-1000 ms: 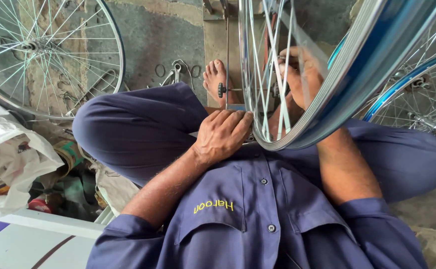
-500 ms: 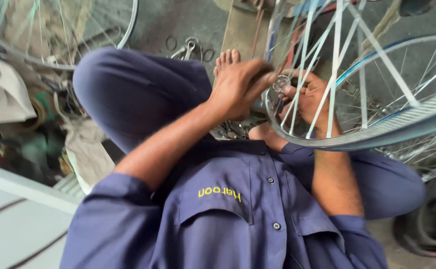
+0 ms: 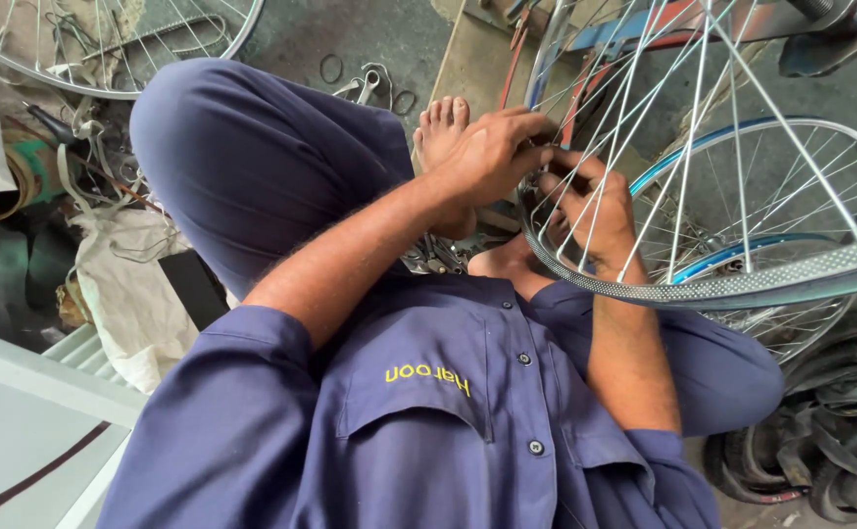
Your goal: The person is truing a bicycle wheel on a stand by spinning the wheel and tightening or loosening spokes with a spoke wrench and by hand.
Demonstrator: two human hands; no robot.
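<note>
A large spoked wheel rim (image 3: 742, 286), dimpled silver metal, is resting across the seated person's lap. The left hand (image 3: 492, 157) is curling around thin steel spokes (image 3: 585, 186) beside the rim; the right hand (image 3: 595, 211) is pinching spokes behind them.

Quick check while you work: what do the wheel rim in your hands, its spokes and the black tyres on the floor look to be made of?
The wheel rim looks like bright plated or polished metal, probably steel: silvery, glossy, with a dimpled row of holes. The spokes are thin shiny metal wire, catching light. The tyres look like matte black rubber, bent and floppy. The left hand and right hand both work at the spokes by the rim.
</note>
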